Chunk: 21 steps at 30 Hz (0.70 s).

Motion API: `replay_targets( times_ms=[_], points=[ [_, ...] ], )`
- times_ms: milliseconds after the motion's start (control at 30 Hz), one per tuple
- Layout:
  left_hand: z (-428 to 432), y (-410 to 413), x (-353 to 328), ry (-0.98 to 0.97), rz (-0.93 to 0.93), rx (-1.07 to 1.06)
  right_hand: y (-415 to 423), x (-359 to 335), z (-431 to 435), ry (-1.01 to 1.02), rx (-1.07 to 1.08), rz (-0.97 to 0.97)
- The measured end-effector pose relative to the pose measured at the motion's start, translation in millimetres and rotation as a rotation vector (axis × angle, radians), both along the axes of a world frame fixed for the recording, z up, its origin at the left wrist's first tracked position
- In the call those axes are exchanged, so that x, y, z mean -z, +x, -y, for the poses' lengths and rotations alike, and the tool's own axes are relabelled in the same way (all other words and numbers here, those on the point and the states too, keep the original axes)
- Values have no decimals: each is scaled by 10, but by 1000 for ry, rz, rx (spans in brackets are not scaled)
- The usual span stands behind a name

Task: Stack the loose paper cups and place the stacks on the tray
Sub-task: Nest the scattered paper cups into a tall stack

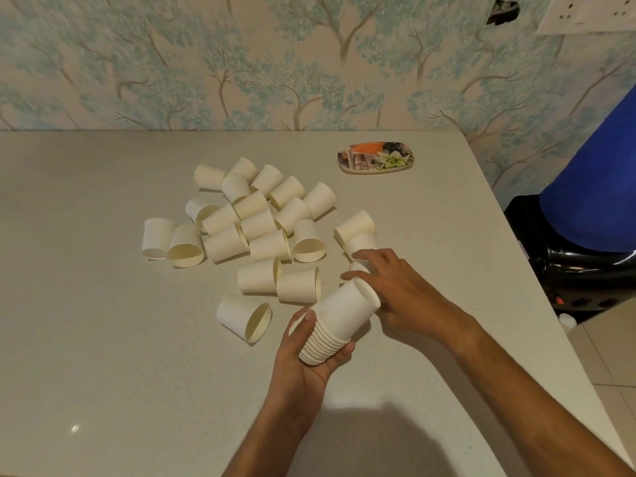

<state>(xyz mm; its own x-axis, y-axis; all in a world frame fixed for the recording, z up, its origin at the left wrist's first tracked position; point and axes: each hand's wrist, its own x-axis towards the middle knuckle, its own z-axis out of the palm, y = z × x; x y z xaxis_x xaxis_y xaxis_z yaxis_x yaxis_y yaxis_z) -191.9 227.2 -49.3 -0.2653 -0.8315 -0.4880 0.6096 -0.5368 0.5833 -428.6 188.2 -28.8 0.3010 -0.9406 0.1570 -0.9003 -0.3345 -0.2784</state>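
Note:
My left hand [311, 352] grips a stack of several nested white paper cups [339, 320], held tilted with its closed end pointing up and right. My right hand [395, 287] lies over the table just right of the stack, fingers spread and reaching onto a loose cup [359, 267] that it partly hides; whether it grips that cup is unclear. Several loose white cups [261, 222] lie on their sides in a pile on the table's middle. A small oval tray with a flower print [377, 156] sits beyond the pile at the back right, with no cups on it.
The pale speckled table [103, 339] meets a wallpapered wall at the back. Its right edge slants off toward a tiled floor. A blue water bottle on a black dispenser [592, 208] stands right of the table.

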Motion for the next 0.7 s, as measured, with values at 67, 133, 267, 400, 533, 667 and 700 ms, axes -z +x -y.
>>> replay_targets(
  times_ms=[67,133,267,400,533,667,700],
  points=[
    [13,2,-4,13,-3,-6,-9,-22,69,-15,-17,-62],
    [26,4,-2,29,-10,-7,-13,-21,105,-27,-44,-101],
    [49,5,4,47,-39,-12,-3,-5,111,-81,-80,-119],
    [51,7,15,31,-109,10,-100,-69,116,-157,-69,-60],
    [89,15,25,25,-124,2,-240,-140,-10,-160,142,445],
    [95,4,51,35,-126,7,-141,-216,-183,-113,261,1268],
    [91,-7,53,36,-123,12,-79,-223,-214,-76,279,1447]
  ],
)
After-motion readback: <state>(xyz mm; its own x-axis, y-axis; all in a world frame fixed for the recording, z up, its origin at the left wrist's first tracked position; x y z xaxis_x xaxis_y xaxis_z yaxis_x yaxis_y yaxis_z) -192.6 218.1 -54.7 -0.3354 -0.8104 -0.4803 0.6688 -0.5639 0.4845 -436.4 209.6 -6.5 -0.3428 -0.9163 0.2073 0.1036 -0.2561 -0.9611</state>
